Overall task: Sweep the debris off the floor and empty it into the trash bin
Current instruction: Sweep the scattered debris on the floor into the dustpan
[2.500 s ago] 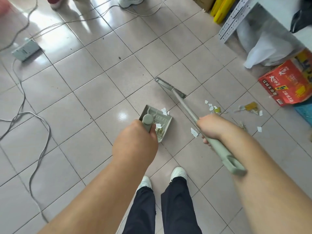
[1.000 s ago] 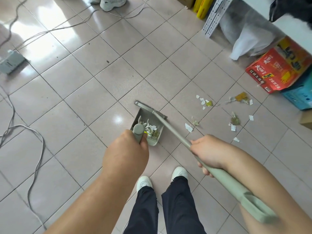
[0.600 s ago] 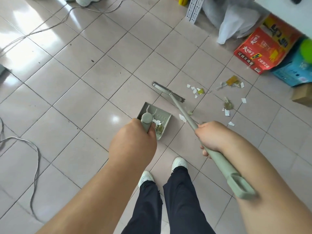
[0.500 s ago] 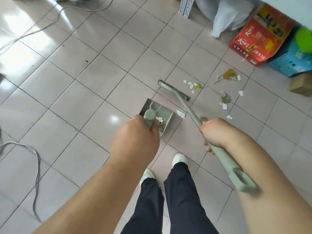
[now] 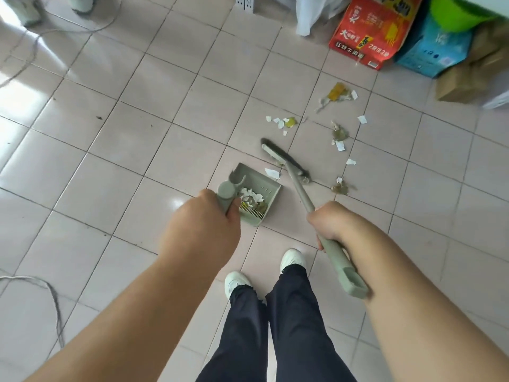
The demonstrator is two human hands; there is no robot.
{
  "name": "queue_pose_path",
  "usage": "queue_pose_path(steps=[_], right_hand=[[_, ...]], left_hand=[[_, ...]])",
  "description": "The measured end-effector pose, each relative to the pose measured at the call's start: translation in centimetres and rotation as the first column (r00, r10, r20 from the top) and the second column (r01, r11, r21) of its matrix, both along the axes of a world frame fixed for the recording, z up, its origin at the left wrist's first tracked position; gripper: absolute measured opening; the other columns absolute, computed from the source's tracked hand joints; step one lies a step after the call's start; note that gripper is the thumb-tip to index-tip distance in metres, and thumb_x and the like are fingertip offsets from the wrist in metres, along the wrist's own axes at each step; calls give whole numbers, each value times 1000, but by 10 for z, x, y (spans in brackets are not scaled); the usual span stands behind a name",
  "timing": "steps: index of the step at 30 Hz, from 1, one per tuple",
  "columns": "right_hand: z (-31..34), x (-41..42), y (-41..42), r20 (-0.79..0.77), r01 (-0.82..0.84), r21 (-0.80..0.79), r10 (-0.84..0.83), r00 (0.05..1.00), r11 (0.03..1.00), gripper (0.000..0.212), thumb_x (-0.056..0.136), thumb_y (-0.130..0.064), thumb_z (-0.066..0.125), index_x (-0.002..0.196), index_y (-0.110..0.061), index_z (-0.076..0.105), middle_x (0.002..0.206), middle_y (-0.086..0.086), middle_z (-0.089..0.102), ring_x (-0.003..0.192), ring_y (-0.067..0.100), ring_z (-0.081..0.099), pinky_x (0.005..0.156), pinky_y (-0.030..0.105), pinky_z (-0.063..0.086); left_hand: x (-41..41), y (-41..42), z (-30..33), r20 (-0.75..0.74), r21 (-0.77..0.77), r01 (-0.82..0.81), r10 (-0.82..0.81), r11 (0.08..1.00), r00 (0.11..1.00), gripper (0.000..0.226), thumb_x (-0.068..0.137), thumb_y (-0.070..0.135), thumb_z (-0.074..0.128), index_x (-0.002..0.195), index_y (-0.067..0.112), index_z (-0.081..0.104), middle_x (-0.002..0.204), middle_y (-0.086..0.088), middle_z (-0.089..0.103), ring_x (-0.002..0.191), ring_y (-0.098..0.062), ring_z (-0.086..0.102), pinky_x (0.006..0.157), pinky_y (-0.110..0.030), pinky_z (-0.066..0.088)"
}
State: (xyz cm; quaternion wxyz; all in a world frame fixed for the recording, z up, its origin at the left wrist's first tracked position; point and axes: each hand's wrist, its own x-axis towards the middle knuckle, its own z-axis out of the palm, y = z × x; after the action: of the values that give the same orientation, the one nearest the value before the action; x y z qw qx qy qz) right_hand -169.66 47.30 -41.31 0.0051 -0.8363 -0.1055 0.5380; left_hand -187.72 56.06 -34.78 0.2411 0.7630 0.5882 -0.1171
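My left hand (image 5: 202, 230) is wrapped around the upright handle of the green dustpan (image 5: 261, 193), fingers curled tight on it. The pan sits on the tiled floor (image 5: 115, 166) just ahead of my feet, at about 12 o'clock from my white shoes (image 5: 292, 260), its open mouth facing 1 o'clock. Torn white scraps and a few yellowish bits already lie heaped inside it near the comb teeth at the back.

My right hand (image 5: 334, 223) grips the pale green broom handle (image 5: 337, 253), fingers closed round the shaft; the looped end of the handle sticks out behind my wrist toward 5 o'clock. The broom head (image 5: 285, 161) is down on the floor at 1 o'clock from the pan, just beside its mouth, with one white paper scrap (image 5: 272, 173) lying between the two at the pan's lip.

More debris (image 5: 337, 133) is scattered beyond the bristles from 12 to 2 o'clock: small white pieces, a yellow wrapper (image 5: 336, 92), crumpled greenish bits. Farther off at 1 o'clock a red carton (image 5: 369, 37) stands against a blue box (image 5: 432, 48). A grey cable (image 5: 52, 293) loops over the tiles at 9 o'clock.
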Motion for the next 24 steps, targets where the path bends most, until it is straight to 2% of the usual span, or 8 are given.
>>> queue_pose_path(steps=[3,7,10,14,17,19,24], right_hand=[[10,-5,-7,-54,-92,-20,90,994,996,32,92,-10,36,117,1,53,56,16,58,30,19,52,47,20,44],[39,4,-17,-75,-144,-2,144,987,990,26,95,-16,37,105,-4,58,59,9,54,50,23,50,54,26,42],[58,15,-24,-77,-58,23,60,995,998,20,94,-17,38,94,-8,56,56,11,53,42,22,49,49,24,41],[49,23,-16,-36,11,85,-8,999,996,21,92,-16,37,99,-10,56,60,12,53,35,19,48,44,19,42],[27,17,2,-27,19,130,-16,1000,991,25,93,-16,35,109,-10,54,64,14,53,40,21,52,50,25,44],[15,7,12,-47,19,146,-13,999,989,23,94,-15,35,108,-12,52,63,14,53,42,21,52,52,26,44],[17,-13,7,-135,-37,41,43,990,998,29,98,-22,38,112,-3,54,58,12,52,33,18,47,42,18,42]], left_hand=[[0,-1,-2,15,0,-20,20,1000,1000,38,94,48,39,83,11,44,70,-3,52,66,-29,50,48,-29,32],[3,1,-3,26,-12,-19,19,1000,999,41,93,49,38,86,10,48,76,-8,58,71,-32,54,57,-31,40],[4,-1,-4,2,-3,-14,14,1000,1000,41,93,50,38,86,11,48,76,-8,58,69,-31,53,56,-31,38],[5,-3,-3,8,-6,-23,23,1000,1000,40,93,50,38,83,12,46,74,-6,57,69,-32,56,55,-31,40],[3,-2,-3,12,-10,-39,39,999,999,40,93,49,39,83,11,47,75,-7,58,69,-32,56,54,-31,41],[2,-1,-3,13,-7,-39,39,999,999,40,93,50,38,82,12,47,74,-7,58,70,-32,57,55,-31,43],[2,-1,-4,20,5,-27,27,1000,999,38,93,48,39,82,13,45,70,-2,53,66,-29,53,50,-29,35]])
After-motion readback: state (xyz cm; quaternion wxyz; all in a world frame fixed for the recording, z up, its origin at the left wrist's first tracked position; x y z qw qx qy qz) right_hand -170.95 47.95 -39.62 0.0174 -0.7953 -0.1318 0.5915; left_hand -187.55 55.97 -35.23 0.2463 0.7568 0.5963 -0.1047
